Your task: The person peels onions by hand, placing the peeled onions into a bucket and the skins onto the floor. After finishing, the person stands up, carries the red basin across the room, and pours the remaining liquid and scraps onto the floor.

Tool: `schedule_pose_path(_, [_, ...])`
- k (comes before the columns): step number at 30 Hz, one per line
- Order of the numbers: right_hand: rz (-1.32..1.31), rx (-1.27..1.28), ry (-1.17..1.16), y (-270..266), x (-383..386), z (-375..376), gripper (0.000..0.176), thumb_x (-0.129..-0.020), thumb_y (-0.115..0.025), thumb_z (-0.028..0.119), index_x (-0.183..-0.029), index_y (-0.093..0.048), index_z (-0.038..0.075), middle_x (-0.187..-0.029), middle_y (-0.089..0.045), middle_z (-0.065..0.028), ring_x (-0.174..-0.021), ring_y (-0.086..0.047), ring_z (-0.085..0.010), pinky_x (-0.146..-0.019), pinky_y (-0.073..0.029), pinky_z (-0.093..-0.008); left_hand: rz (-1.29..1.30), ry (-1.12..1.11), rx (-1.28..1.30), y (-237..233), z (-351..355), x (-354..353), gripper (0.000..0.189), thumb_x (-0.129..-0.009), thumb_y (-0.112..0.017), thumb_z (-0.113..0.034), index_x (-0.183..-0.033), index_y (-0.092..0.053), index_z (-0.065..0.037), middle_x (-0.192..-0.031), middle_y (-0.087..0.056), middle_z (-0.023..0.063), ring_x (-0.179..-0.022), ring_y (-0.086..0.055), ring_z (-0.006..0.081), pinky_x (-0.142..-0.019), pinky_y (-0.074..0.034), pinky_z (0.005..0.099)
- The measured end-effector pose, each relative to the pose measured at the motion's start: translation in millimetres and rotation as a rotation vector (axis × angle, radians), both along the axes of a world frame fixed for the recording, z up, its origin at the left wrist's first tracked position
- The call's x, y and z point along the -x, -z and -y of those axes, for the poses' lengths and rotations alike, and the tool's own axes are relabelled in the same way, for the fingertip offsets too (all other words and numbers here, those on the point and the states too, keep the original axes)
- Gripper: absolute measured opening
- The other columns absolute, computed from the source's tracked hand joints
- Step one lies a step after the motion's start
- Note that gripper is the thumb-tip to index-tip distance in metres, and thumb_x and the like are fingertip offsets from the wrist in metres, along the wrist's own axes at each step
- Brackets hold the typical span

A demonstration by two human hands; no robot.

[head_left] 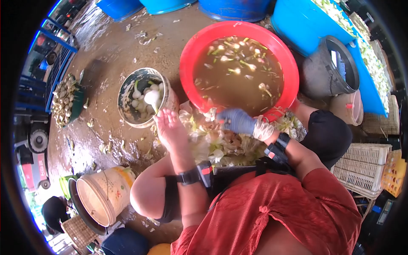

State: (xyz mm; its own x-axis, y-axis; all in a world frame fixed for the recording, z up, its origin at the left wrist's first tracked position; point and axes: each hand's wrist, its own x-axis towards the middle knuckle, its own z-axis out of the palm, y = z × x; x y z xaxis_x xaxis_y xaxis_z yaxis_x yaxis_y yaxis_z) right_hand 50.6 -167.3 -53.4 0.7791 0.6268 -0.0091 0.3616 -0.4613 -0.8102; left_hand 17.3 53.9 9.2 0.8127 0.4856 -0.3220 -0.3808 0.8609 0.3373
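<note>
My left hand [170, 129] is bare and reaches to the near rim of a white bucket [171, 100]. Its fingertips close on the stem of a white garlic bulb [152, 98], which hangs over the bucket's mouth. More peeled bulbs [138, 102] lie inside. My right hand [239, 121], in a blue-grey glove with a pale cuff, is closed and slightly blurred in front of the red tub [187, 70]. A small red spot shows at its fingers; I cannot tell what it grips. Below it spreads a heap of garlic skins and trimmings [225, 146].
In the red tub, stemmed garlic bulbs [250, 66] float in murky water. A black bucket [325, 70] and a blue container [304, 25] stand to the right. Unpeeled garlic [63, 100] fills a green container at left. White buckets [104, 193] lie lower left on the wet floor.
</note>
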Motion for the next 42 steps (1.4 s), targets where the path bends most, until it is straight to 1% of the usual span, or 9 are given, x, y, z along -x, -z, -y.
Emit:
schedule_pose_path(3, [0.124, 0.042, 0.343, 11.2, -61.0, 29.9, 0.040, -0.073, -0.067, 0.022, -0.110, -0.058, 0.010, -0.101, -0.061, -0.0160, -0.087, -0.062, -0.0290, -0.077, -0.049, -0.0377, -0.137, 0.212, -0.030, 18.4, 17.2, 5.5, 0.014, -0.092, -0.051, -0.017, -0.089, -0.054, -0.004, -0.087, -0.057, 0.0085, -0.077, -0.054, 0.0165, -0.073, -0.047, 0.0276])
schedule_pose_path(5, [0.327, 0.328, 0.660, 65.8, -102.6, 71.0, 0.050, -0.072, -0.070, 0.026, -0.117, -0.054, 0.013, -0.108, -0.058, -0.0183, -0.105, -0.055, -0.0322, -0.087, -0.046, -0.0383, -0.162, 0.366, -0.070, 32.7, 20.8, 5.6, 0.014, -0.091, -0.052, -0.018, -0.088, -0.054, -0.005, -0.086, -0.056, 0.0067, -0.077, -0.053, 0.0162, -0.072, -0.047, 0.0271])
schedule_pose_path(7, [0.099, 0.695, 0.837, 64.8, -122.6, 99.1, 0.060, -0.070, -0.071, 0.031, -0.123, -0.049, 0.014, -0.118, -0.054, -0.0210, -0.113, -0.049, -0.0362, -0.091, -0.044, -0.0399, -0.242, 0.371, -0.185, 23.4, 30.1, 1.7, 0.014, -0.091, -0.052, -0.018, -0.089, -0.054, -0.004, -0.086, -0.056, 0.0064, -0.077, -0.054, 0.0161, -0.071, -0.048, 0.0271])
schedule_pose_path(11, [0.050, 0.892, 0.903, 120.3, -124.4, 137.7, 0.058, -0.069, -0.070, 0.031, -0.120, -0.051, 0.011, -0.113, -0.057, -0.0209, -0.108, -0.054, -0.0351, -0.088, -0.046, -0.0388, -0.334, 0.453, -0.368, 22.6, 43.6, -2.6, 0.014, -0.090, -0.053, -0.017, -0.091, -0.055, -0.003, -0.084, -0.057, 0.0067, -0.074, -0.057, 0.0163, -0.065, -0.049, 0.0263])
schedule_pose_path(14, [-0.200, 0.741, 0.192, 156.1, -138.3, 133.0, 0.042, -0.072, -0.067, 0.023, -0.109, -0.059, 0.005, -0.089, -0.066, -0.0171, -0.082, -0.065, -0.0252, -0.072, -0.052, -0.0358, -0.373, 0.497, -0.393, 25.9, 50.7, -7.4, 0.012, -0.090, -0.054, -0.015, -0.092, -0.056, -0.003, -0.084, -0.058, 0.0066, -0.072, -0.058, 0.0154, -0.062, -0.049, 0.0257])
schedule_pose_path(19, [-0.476, -0.067, 0.199, 63.3, -107.0, 47.2, 0.034, -0.071, -0.074, 0.010, -0.102, -0.062, 0.001, -0.083, -0.064, -0.0090, -0.076, -0.059, -0.0124, -0.069, -0.050, -0.0281, -0.445, 0.544, -0.460, 37.3, 55.3, -5.8, 0.012, -0.090, -0.057, -0.015, -0.095, -0.058, -0.005, -0.084, -0.062, 0.0057, -0.067, -0.059, 0.0141, -0.060, -0.049, 0.0256])
schedule_pose_path(21, [-0.205, -0.306, 0.203, 53.1, -87.5, 21.4, 0.039, -0.069, -0.077, 0.013, -0.103, -0.062, 0.002, -0.089, -0.065, -0.0060, -0.080, -0.059, -0.0126, -0.074, -0.050, -0.0299, -0.454, 0.549, -0.469, 38.4, 56.2, -4.5, 0.018, -0.090, -0.058, -0.017, -0.102, -0.058, -0.004, -0.087, -0.063, 0.0067, -0.066, -0.060, 0.0145, -0.058, -0.050, 0.0256])
schedule_pose_path(31, [-0.191, -0.494, 0.085, -36.6, -44.4, -28.5, 0.029, -0.077, -0.068, 0.005, -0.105, -0.062, 0.003, -0.095, -0.065, -0.0068, -0.086, -0.061, -0.0131, -0.078, -0.050, -0.0282, -0.037, 0.390, -0.441, 9.0, 53.1, 1.0, 0.034, -0.084, -0.059, 0.000, -0.116, -0.049, -0.003, -0.102, -0.061, 0.0095, -0.077, -0.061, 0.0164, -0.066, -0.052, 0.0274])
schedule_pose_path(42, [0.507, -0.178, 0.221, -75.9, -20.9, -43.1, 0.018, -0.070, -0.064, 0.008, -0.087, -0.065, 0.006, -0.081, -0.063, -0.0133, -0.072, -0.059, -0.0312, -0.068, -0.048, -0.0397, -0.161, 0.267, -0.974, 10.3, 54.1, 7.6, 0.038, -0.070, -0.065, 0.008, -0.106, -0.058, -0.001, -0.091, -0.061, 0.0037, -0.078, -0.059, 0.0106, -0.067, -0.050, 0.0242])
